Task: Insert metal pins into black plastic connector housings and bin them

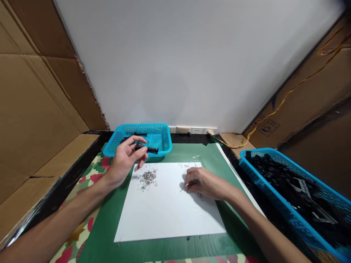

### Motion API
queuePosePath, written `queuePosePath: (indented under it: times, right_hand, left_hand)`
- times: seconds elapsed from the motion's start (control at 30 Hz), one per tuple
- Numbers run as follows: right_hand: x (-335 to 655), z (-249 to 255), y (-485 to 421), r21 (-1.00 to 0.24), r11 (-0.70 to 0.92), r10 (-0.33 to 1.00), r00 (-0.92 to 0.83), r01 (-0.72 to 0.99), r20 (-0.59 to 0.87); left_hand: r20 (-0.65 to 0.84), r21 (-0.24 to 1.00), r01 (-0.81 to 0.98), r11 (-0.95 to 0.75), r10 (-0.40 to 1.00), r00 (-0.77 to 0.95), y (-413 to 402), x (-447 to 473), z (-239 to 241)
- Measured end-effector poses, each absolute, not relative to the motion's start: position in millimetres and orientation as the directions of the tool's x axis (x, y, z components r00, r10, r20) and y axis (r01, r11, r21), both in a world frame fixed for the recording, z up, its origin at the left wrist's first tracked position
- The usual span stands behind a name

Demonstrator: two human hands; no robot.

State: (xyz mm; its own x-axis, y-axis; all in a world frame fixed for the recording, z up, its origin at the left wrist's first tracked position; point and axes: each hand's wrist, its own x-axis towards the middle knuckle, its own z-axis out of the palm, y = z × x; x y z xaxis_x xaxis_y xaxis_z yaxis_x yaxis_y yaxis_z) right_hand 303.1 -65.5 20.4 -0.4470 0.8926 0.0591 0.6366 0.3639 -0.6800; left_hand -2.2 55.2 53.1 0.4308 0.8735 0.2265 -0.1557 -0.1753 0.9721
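My left hand (127,155) is raised at the near edge of the left blue basket, its fingers closed around a slim black part (152,150) that sticks out to the right. Below it, a pile of tiny bent silver metal pieces (148,177) lies on a white sheet (167,215). On the sheet's right side, my right hand (199,180) is low, thumb and fingers pinched together. Something small and shiny shows at its fingertips, too small to name. More small metal pieces (201,196) are scattered around that hand, partly hidden by it.
The left blue basket (168,140) contains a few black parts. A larger blue basket (263,184) at the right is heaped with black parts (298,193). Cardboard walls flank a green mat (183,151). Wall sockets (196,130) and a yellow cable (257,126) are behind.
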Motion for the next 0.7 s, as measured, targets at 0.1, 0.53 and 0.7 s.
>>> queuePosePath:
  times: [0.1,0.53,0.7]
  right_hand:
    - [301.0,21.2,-62.5,-0.655,0.386,0.870,-0.492,0.650,0.024]
    - [312.7,43.9,-53.8,-0.718,0.290,0.873,-0.482,0.632,-0.071]
    - [309.7,27.1,-53.6,-0.734,0.312,0.863,-0.503,0.603,-0.047]
  left_hand:
    - [0.038,0.979,-0.194,0.067,0.869,0.494,20.4,3.9,37.1]
    - [-0.101,0.951,-0.170,0.257,0.782,0.615,-22.1,21.7,-10.1]
    - [-0.139,0.962,-0.109,0.252,0.789,0.599,-24.3,18.2,-11.9]
